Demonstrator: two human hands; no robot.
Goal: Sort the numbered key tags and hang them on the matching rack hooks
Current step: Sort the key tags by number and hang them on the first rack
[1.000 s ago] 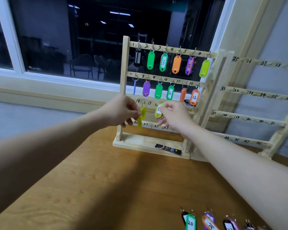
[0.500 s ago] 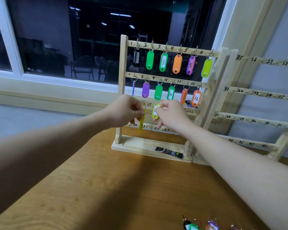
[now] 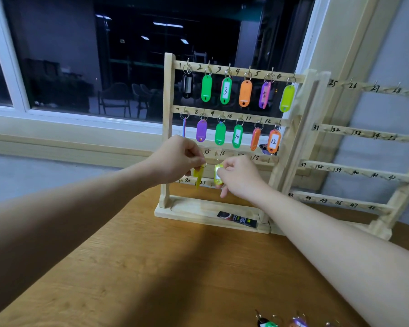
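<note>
Two bare forearms come in from the bottom corners, no sleeves anywhere along them. Back from the fingers of the left hand (image 3: 177, 159) the wrist carries no watch, band or bracelet. Same on the right hand (image 3: 240, 178): plain wrist behind its fingers (image 3: 223, 169), no rings in sight, nails too small to judge. No gloves on either hand. The left forearm lies mostly in shadow; the right is lit.
</note>
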